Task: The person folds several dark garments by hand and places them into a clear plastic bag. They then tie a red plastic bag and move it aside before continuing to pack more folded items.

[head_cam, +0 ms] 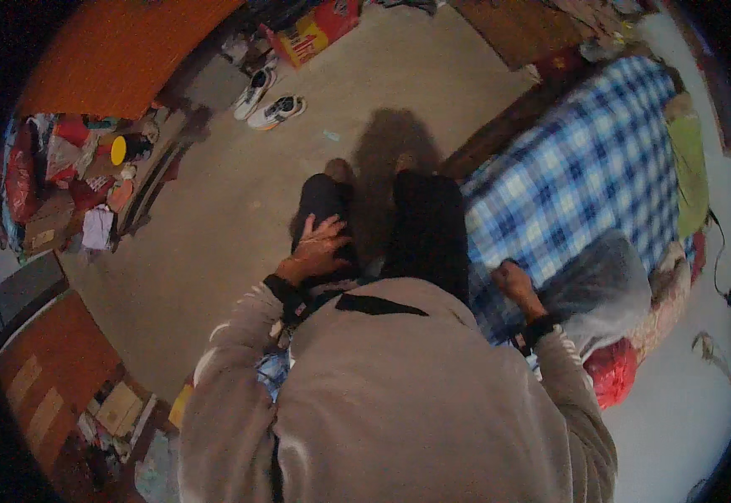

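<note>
My left hand (321, 247) rests on the dark trouser leg over my knee, its fingers spread and nothing in it. My right hand (515, 282) is curled and lies against the blue and white checked cloth (554, 188) of the bed at my right side. Whether it grips a fold of the cloth cannot be told. Dark bands go round both wrists. Beside my right hand lies a grey cloth bundle (604, 283). My feet are on the brown floor in front of me.
A pair of white shoes (271, 107) stands on the floor ahead, near a red and yellow bag (315, 31). At the left are cluttered shelf goods, among them a yellow round lid (118, 151). A red plastic bag (613, 372) and a green cloth (689, 170) lie at the right.
</note>
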A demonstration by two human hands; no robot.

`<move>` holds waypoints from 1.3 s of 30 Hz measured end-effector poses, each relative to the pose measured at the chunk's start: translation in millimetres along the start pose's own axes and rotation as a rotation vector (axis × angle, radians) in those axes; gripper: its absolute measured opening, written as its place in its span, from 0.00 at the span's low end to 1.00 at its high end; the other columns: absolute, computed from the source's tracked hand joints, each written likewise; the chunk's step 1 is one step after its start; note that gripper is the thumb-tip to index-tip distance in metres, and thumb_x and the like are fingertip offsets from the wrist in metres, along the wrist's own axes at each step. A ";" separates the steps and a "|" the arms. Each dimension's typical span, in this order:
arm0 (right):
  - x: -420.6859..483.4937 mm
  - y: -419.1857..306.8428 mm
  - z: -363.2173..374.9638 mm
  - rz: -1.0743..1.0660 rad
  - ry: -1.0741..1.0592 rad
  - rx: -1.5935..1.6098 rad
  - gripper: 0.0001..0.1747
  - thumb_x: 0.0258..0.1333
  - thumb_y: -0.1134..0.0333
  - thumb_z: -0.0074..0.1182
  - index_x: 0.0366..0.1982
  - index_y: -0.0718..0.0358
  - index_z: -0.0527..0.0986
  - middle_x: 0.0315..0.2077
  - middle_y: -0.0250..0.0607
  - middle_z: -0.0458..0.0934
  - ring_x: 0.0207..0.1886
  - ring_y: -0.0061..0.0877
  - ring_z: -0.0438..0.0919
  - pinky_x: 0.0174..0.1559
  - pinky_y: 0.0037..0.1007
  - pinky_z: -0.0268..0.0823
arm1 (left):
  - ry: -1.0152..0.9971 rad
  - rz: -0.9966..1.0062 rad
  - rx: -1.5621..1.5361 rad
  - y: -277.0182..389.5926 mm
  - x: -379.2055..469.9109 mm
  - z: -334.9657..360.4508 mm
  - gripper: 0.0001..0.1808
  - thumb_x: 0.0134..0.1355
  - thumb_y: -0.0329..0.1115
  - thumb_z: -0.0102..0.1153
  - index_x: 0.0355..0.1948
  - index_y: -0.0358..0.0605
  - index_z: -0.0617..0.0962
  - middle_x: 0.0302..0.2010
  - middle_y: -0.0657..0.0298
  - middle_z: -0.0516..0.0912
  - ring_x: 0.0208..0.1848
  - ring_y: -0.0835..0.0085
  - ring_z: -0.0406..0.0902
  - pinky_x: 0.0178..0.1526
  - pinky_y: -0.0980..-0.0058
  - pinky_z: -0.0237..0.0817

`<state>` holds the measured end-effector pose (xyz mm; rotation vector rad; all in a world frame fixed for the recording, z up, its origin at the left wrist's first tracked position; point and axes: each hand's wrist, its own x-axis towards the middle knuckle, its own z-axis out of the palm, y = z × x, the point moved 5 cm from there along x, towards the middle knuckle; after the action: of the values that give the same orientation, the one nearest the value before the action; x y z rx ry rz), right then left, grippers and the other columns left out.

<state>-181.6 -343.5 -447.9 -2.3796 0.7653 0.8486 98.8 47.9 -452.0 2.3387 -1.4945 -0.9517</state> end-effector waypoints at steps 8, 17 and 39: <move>10.6 -25.6 -1.3 -0.031 -0.404 -0.325 0.20 0.55 0.55 0.52 0.36 0.67 0.78 0.35 0.56 0.79 0.42 0.51 0.76 0.45 0.46 0.68 | -0.127 0.044 -0.077 -9.1 16.2 -24.2 0.32 0.49 0.54 0.63 0.55 0.56 0.76 0.65 0.61 0.66 0.70 0.60 0.55 0.65 0.31 0.35; 18.1 68.4 61.4 -0.029 -0.429 -0.508 0.15 0.59 0.54 0.50 0.32 0.57 0.79 0.24 0.40 0.74 0.28 0.33 0.71 0.33 0.40 0.64 | -0.025 -0.032 -0.276 -22.3 -8.3 -25.5 0.29 0.47 0.48 0.67 0.52 0.57 0.78 0.60 0.62 0.72 0.69 0.64 0.59 0.66 0.34 0.37; 19.8 -401.5 -311.6 -0.514 -0.717 0.746 0.16 0.60 0.60 0.54 0.44 0.62 0.71 0.35 0.33 0.73 0.40 0.23 0.74 0.46 0.26 0.67 | 0.275 -0.498 -0.762 -0.1 -112.8 -214.8 0.24 0.57 0.40 0.56 0.55 0.47 0.75 0.52 0.52 0.77 0.53 0.54 0.74 0.53 0.60 0.67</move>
<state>216.3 -251.1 -144.8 -1.3588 0.1092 0.8898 199.9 111.2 -240.8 2.1296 -0.3295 -1.0058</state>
